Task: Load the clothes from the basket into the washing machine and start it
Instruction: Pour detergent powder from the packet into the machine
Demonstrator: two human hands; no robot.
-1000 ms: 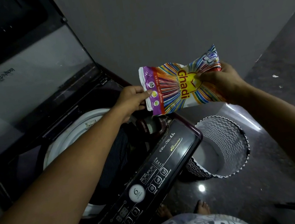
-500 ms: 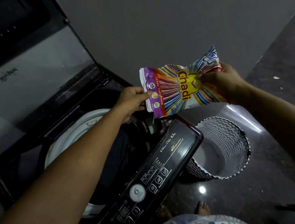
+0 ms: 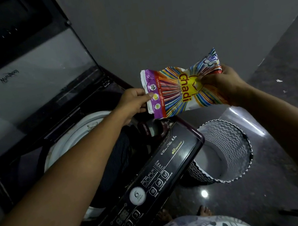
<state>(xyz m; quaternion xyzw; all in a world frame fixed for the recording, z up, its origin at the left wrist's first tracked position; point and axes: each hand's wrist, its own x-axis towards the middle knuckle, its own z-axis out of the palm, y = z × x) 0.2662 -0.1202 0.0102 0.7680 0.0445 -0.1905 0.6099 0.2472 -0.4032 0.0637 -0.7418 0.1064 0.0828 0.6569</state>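
Observation:
A colourful detergent packet (image 3: pixel 178 91) hangs sideways in the air above the far right corner of the top-loading washing machine (image 3: pixel 182 148). My left hand (image 3: pixel 132 103) pinches its purple end. My right hand (image 3: pixel 223 85) grips its other, crumpled end. The machine's lid (image 3: pixel 24 75) stands up at the back. Dark striped clothes (image 3: pixel 116 158) lie in the white-rimmed drum (image 3: pixel 80 133) under my left forearm. The laundry basket (image 3: pixel 227 146) with a zigzag pattern stands on the floor right of the machine, its white bottom showing.
The control panel (image 3: pixel 152 184) with buttons and a round dial runs along the machine's front edge. A grey wall rises behind. The dark glossy floor (image 3: pixel 275 180) spreads to the right. My bare feet (image 3: pixel 183 213) show beside the machine.

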